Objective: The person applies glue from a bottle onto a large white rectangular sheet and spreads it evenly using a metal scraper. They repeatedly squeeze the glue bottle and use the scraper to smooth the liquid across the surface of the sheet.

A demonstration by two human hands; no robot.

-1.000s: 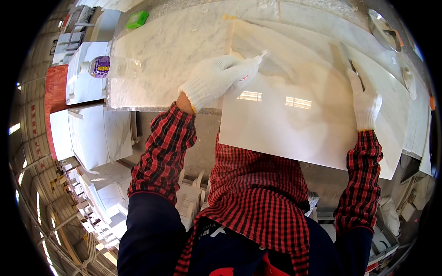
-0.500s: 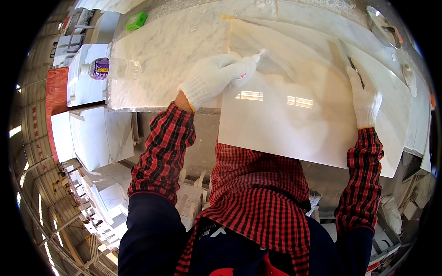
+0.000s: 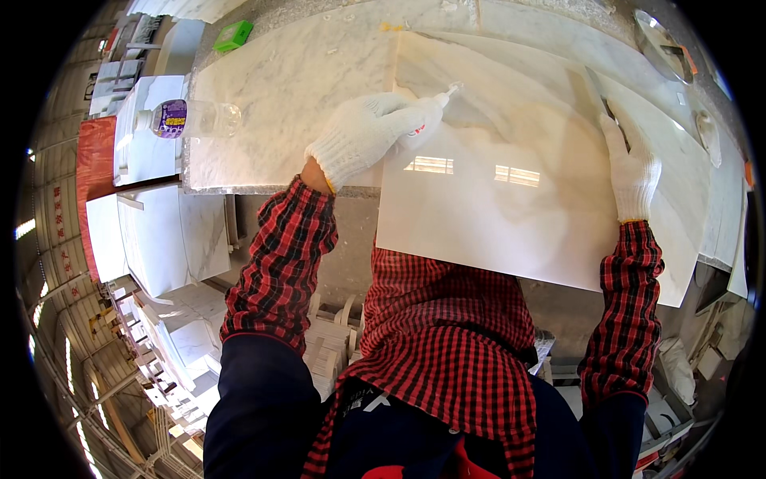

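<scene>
Open marble slab (image 3: 279, 96) left of tile (image 3: 511, 199) — bottle (image 3: 187, 118), green block (image 3: 233, 35) possibly at far edge

A clear plastic bottle (image 3: 187, 118) with a purple and yellow label is seen lying well left of the left hand (image 3: 367, 136); a green box (image 3: 233, 35) is set beyond it.
</scene>
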